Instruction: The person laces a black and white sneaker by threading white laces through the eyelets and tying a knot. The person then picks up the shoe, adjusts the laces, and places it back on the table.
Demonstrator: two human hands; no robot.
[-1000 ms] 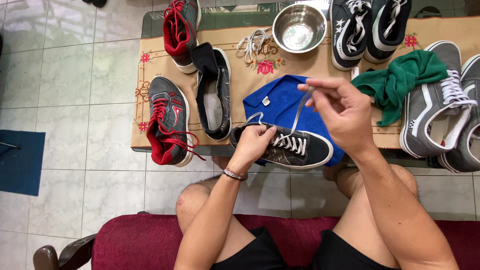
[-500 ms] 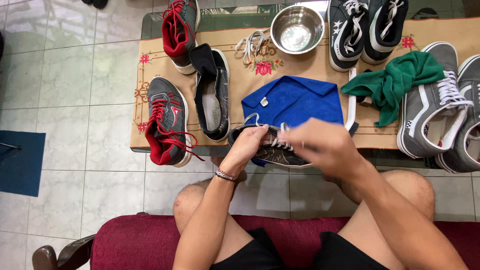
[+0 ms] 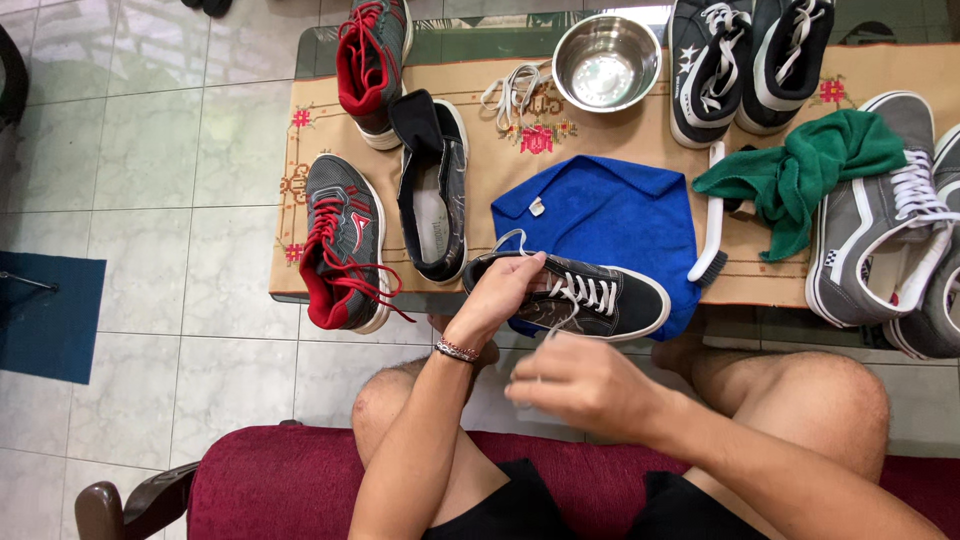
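Holding: my left hand (image 3: 505, 292) is closed on the heel end of a black sneaker (image 3: 570, 295), fingers over its rim, steadying it at the near edge of the table (image 3: 500, 175). My right hand (image 3: 585, 385), nearer my lap and slightly blurred, has its fingers pinched together on a white lace (image 3: 560, 322) that runs up to the sneaker's eyelets.

Under the sneaker: a blue cloth (image 3: 610, 215), spread flat, the shoe lying across its near edge.

Right of the cloth: a white brush (image 3: 712, 235), touching the cloth's side; then a crumpled green cloth (image 3: 810, 170), draped partly over the brush and against a grey sneaker (image 3: 875, 215). A second grey sneaker (image 3: 940, 300) lies at the frame's right edge.

Left of my left hand: an unlaced black sneaker (image 3: 435, 190), tongue pulled up, and beside it a grey-and-red trainer (image 3: 340, 240) with red laces hanging over the table edge. Its mate (image 3: 372, 60) stands at the far left corner.

Far side: a loose white lace (image 3: 510, 90) in a heap, just beside a steel bowl (image 3: 607, 62); right of the bowl, a pair of black high-tops (image 3: 745, 55).

Below: my bare knees and a red seat (image 3: 290, 480) on a tiled floor (image 3: 150, 150), blue mat (image 3: 50, 320) to the left.
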